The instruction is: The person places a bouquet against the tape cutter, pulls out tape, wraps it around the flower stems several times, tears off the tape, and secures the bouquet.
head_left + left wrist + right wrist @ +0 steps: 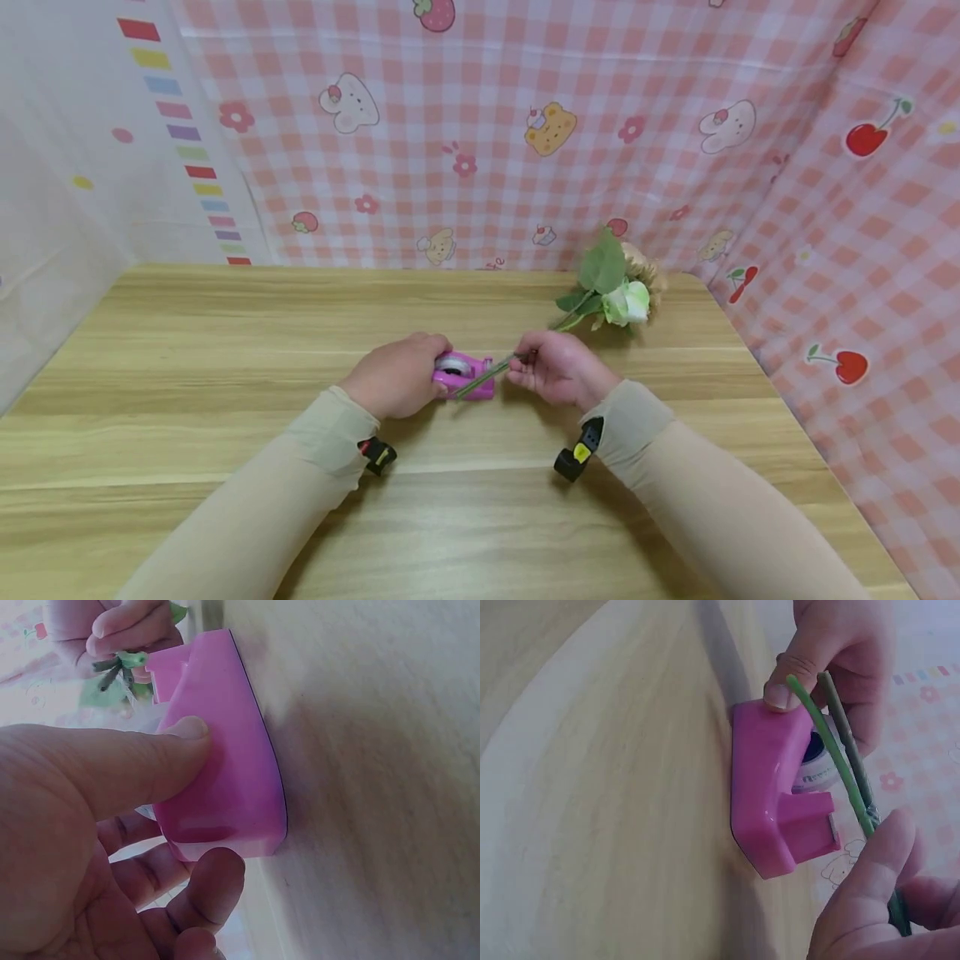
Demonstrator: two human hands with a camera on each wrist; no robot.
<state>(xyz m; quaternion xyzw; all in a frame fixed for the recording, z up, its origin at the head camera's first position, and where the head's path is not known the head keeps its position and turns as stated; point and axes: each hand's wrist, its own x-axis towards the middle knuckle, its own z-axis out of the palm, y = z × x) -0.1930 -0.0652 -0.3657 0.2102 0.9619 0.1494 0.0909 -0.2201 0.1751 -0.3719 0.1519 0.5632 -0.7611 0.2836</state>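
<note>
A pink tape dispenser (pixel 480 385) with a roll of clear tape (pixel 819 766) stands on the wooden table. My left hand (pixel 399 377) grips its rear end, the thumb pressed on the pink side (pixel 225 750) in the left wrist view. My right hand (pixel 561 367) pinches the green stems (pixel 482 381) of artificial flowers between thumb and fingers. The stem ends slant over the dispenser, and in the right wrist view a bright green stem (pixel 832 754) and a darker one lie side by side. Beyond the right hand, a white-green rose (pixel 627 303) and leaves (pixel 602 265) extend toward the back right.
The wooden table (pixel 225 358) reaches back to a pink checked cloth (pixel 480 108) hung behind it. Another stretch of cloth with cherries (pixel 885 275) runs along the right edge. Black wrist straps (pixel 577 454) sit under both sleeves.
</note>
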